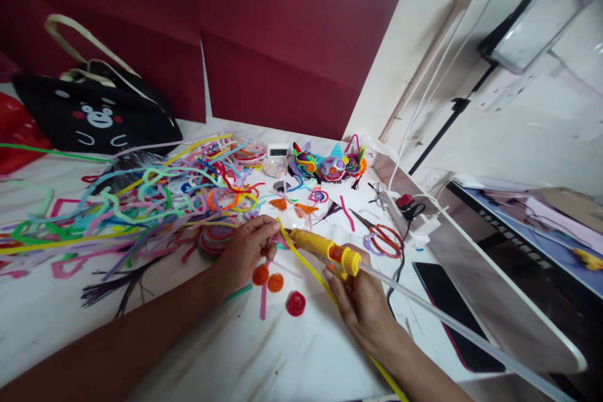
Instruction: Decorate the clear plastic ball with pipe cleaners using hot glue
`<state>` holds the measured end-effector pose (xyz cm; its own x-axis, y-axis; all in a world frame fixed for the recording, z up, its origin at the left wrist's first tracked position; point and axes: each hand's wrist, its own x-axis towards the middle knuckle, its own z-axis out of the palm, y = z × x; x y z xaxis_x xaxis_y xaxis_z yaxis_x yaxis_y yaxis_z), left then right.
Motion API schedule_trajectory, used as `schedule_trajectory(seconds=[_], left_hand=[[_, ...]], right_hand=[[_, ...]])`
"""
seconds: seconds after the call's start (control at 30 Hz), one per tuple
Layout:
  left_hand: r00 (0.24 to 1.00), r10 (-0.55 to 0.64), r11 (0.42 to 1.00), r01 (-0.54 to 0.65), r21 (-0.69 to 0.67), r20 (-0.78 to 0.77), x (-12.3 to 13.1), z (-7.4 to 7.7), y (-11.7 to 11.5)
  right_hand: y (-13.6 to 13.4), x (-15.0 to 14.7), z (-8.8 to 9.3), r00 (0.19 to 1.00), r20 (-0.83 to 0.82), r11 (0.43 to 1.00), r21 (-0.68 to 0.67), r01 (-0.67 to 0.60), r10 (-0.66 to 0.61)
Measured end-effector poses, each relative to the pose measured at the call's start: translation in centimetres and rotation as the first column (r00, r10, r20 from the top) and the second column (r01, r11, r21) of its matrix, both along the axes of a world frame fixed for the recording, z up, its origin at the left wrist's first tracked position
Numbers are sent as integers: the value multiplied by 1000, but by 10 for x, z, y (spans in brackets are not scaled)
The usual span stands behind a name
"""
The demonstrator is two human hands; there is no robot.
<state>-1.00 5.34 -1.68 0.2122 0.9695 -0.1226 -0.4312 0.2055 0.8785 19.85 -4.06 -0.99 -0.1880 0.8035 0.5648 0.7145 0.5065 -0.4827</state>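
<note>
Yellow glue gun (325, 246): gripped in the right hand (367, 298), front end facing the left hand (249, 250). Yellow pipe cleaner (308, 265): upper end pinched in the left fingertips, length passing beneath the right hand. Red coil (296, 304): between both forearms.

1. Yellow glue gun (313, 243): held up, lying roughly level, tilted slightly down toward rear. Nozzle end to the left, back end to the right. Orange-red part on the side near the rear; small red glow below it.
2. Glue stick (452, 317): long, whitish, translucent. Sticking out of back of gun, running straight down-right and out of view.
3. Yellow fuzzy stem (307, 266): long, thin, bright. Pinched near upper end, slanting down-right below the gun, hidden partway, visible again toward bottom edge. Upper end right by nozzle; contact unclear.
</note>
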Motion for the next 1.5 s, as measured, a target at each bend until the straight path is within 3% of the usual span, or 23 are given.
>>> schedule_trajectory(seconds=[0.67, 1.5], left_hand=[[1000, 14, 1000, -14, -5, 7, 3, 2, 0], [1000, 13, 1000, -12, -16, 21, 2, 2, 1]], right_hand=[[-1, -1, -2, 1000, 16, 1000, 23, 0, 0], [-4, 3, -6, 999, -42, 997, -71, 3, -6]])
